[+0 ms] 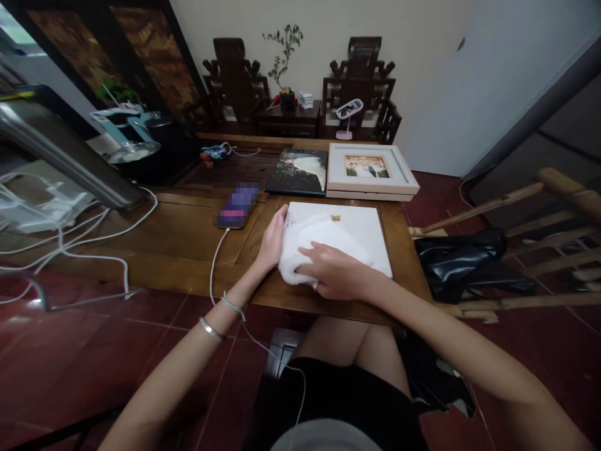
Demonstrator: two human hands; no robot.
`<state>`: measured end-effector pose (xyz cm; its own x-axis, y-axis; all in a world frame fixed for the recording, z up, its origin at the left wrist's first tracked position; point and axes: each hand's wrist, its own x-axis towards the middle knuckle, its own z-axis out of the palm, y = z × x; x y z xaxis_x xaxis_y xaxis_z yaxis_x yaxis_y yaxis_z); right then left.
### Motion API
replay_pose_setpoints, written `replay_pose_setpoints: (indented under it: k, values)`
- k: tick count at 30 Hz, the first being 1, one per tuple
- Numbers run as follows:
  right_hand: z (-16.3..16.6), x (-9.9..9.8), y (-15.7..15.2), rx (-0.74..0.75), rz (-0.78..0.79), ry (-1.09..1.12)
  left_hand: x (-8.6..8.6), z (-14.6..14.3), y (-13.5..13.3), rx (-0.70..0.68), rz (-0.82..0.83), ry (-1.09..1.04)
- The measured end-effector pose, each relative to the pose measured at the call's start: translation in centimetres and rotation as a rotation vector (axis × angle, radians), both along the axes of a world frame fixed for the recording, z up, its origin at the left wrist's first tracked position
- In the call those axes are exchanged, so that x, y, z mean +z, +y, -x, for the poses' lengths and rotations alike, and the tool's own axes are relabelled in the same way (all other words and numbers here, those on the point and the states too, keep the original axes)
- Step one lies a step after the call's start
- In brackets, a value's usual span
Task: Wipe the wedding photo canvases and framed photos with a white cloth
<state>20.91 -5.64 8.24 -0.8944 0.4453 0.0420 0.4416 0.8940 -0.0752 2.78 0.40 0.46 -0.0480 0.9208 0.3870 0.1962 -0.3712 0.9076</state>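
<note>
A white square board or album cover (361,228) lies flat on the low wooden table (188,244). On its near left part lies a white cloth (319,241). My right hand (335,272) rests on the cloth's near edge, its fingers curled over the fabric. My left hand (272,241) lies against the board's left edge, touching the cloth, with its fingers together. A small brown speck (335,218) sits on the board beyond the cloth.
A phone (237,205) with a white cable lies left of the board. Behind stand a dark photo print (298,172) and a framed picture (370,170). A black bag (464,263) lies on a wooden chair to the right. Cables trail at the left.
</note>
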Motion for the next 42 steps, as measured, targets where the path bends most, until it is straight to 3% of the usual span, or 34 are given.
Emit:
replay_pose_setpoints:
  k: [4,9,13,20,23,26,30,34,37,42]
  values:
    - [-2.4,1.9,-0.3,-0.094,0.117,-0.047,0.3,-0.4,-0.7,-0.021,-0.051,0.344]
    - [-3.1,2.0,3.9,-0.363,0.057,0.013,-0.1,-0.3,-0.5,-0.068,-0.073,0.591]
    - [-0.8,0.9,8.0,-0.458,0.081,0.106,-0.1,-0.1,-0.3,-0.061,-0.111,0.645]
    - [3.8,0.2,12.0,-0.437,0.202,0.286,0.0,0.0,-0.2,-0.059,-0.122,0.669]
    - [3.5,0.5,12.5,-0.467,0.242,0.293,-0.1,0.0,-0.1,-0.059,-0.118,0.657]
    - [1.2,0.9,12.6,-0.528,0.299,0.325,-0.2,0.0,-0.2,-0.066,-0.111,0.643]
    - [-4.3,0.6,11.5,-0.674,0.28,0.378,-0.1,0.0,-0.3,-0.082,-0.102,0.627]
    - [-9.4,-0.5,8.4,-0.769,0.216,0.446,-0.1,-0.1,-0.4,-0.08,-0.104,0.628]
    - [-11.2,-1.2,5.0,-0.702,0.161,0.409,0.0,-0.1,-0.4,-0.074,-0.11,0.629]
    - [-11.6,-1.0,-1.7,-0.521,0.116,0.19,0.1,-0.2,-0.6,-0.069,-0.098,0.638]
